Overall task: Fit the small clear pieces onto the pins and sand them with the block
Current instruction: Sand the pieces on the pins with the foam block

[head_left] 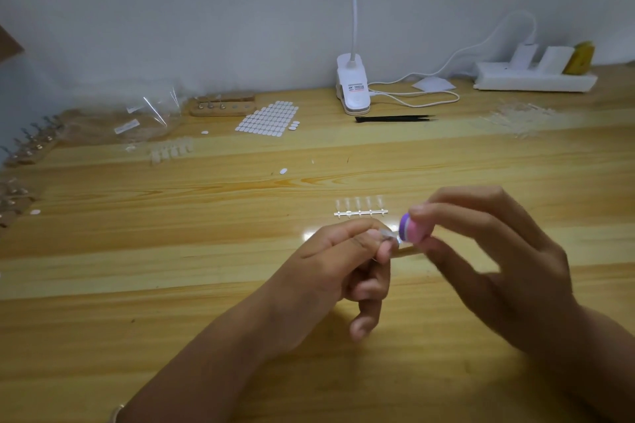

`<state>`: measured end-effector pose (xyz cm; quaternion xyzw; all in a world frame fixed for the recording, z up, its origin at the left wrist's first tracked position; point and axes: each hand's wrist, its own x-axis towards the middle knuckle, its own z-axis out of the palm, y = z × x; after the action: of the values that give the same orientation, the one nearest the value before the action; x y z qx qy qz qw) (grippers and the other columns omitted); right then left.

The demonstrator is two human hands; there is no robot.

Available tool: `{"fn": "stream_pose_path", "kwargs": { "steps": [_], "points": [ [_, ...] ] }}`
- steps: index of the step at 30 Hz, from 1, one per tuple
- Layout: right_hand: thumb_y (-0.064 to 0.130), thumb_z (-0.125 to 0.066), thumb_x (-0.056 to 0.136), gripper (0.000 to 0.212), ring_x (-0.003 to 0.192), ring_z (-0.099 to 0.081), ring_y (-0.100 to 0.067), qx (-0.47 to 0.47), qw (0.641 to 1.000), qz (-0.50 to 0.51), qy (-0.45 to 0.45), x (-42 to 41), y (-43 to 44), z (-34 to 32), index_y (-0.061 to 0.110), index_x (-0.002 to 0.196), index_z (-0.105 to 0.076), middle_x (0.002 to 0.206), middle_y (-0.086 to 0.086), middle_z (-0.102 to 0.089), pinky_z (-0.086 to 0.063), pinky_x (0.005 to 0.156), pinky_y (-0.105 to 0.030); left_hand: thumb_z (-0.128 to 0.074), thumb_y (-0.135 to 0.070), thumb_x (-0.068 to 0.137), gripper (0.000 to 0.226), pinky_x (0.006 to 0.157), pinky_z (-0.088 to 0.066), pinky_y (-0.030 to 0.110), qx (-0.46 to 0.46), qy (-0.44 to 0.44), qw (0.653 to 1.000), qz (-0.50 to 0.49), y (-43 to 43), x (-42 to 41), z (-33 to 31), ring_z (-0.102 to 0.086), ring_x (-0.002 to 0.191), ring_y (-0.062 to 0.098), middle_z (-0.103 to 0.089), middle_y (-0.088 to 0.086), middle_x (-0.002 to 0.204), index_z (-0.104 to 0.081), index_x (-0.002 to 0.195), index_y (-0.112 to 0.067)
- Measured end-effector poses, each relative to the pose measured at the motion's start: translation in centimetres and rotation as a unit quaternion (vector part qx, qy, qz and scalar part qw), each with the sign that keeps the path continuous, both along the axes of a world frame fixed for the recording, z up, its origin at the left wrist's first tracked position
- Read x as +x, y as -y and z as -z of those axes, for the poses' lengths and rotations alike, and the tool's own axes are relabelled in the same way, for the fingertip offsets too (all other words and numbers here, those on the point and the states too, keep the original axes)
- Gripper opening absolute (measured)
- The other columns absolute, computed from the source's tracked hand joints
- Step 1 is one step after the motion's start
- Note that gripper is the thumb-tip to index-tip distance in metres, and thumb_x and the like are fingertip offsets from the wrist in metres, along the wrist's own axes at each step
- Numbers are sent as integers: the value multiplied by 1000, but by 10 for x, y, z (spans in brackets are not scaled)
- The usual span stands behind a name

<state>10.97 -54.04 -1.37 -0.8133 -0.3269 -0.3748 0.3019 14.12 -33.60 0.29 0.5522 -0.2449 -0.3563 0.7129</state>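
My left hand point(347, 261) pinches a small clear piece point(390, 235) between thumb and forefinger, above the middle of the wooden table point(171, 285). My right hand point(488, 257) pinches a small pink and purple sanding block point(410, 230) and holds its face against the clear piece. A wooden stick point(407, 251) shows just under the piece, partly hidden by my fingers. Behind my hands lies a white strip of several clear pieces point(360, 209). Another row of clear pieces point(170, 151) sits at the far left.
A wooden pin holder point(223, 105) and a sheet of white oval stickers point(268, 118) lie at the back. A white clip lamp point(354, 86), black tweezers point(393, 118), a power strip point(534, 79), plastic bags point(137, 120) and more pin stands point(27, 148) line the edges.
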Motion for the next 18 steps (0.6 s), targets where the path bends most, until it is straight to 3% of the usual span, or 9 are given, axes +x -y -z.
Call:
{"fn": "stream_pose_path", "kwargs": {
  "steps": [4,6,9,12,15,18],
  "points": [
    [1,-68,91,31,106,-60,-19,-67,998,-1,14,1,2,5,9,120,-63,112,-8,-63,-48,94,-30,-38,-24,102,26,43,-41,18,-3,9,1000,1,-1,-1,-1,-40,36,13,-32,-1,57,-51,82,-14],
    [2,-66,92,29,102,-60,-18,-52,997,48,-6,8,11,2,14,119,-65,110,-9,-63,-50,90,-33,-38,-25,101,26,44,-42,20,-3,11,1000,-18,-1,1,0,-42,37,14,-35,-1,57,-50,79,-17],
    [10,-62,94,25,98,-59,-12,0,997,77,-17,9,12,-3,18,118,-63,108,-5,-61,-46,91,-19,-38,-25,99,23,49,-46,25,1,28,998,-56,0,2,4,-50,41,17,-50,1,63,-50,81,-18],
    [10,-64,93,26,97,-65,-20,1,999,49,-12,1,4,-4,18,118,-63,108,-7,-64,-53,86,-32,-37,-19,97,14,54,-50,26,14,38,998,-56,3,1,8,-61,48,22,-65,5,80,-48,95,-10],
    [9,-66,91,27,96,-65,-24,-9,999,47,-11,-2,-4,-3,11,118,-61,106,-10,-65,-54,82,-36,-38,-18,100,23,56,-53,28,57,101,991,-66,6,-5,10,-68,57,25,-70,3,90,-47,113,-2],
    [10,-67,92,24,96,-64,-23,-21,999,42,-13,-1,-10,-1,7,116,-65,104,-13,-67,-51,87,-28,-39,-21,101,19,58,-55,34,111,207,967,-100,10,-12,12,-73,62,24,-69,0,94,-53,112,-14]
  ]
}}
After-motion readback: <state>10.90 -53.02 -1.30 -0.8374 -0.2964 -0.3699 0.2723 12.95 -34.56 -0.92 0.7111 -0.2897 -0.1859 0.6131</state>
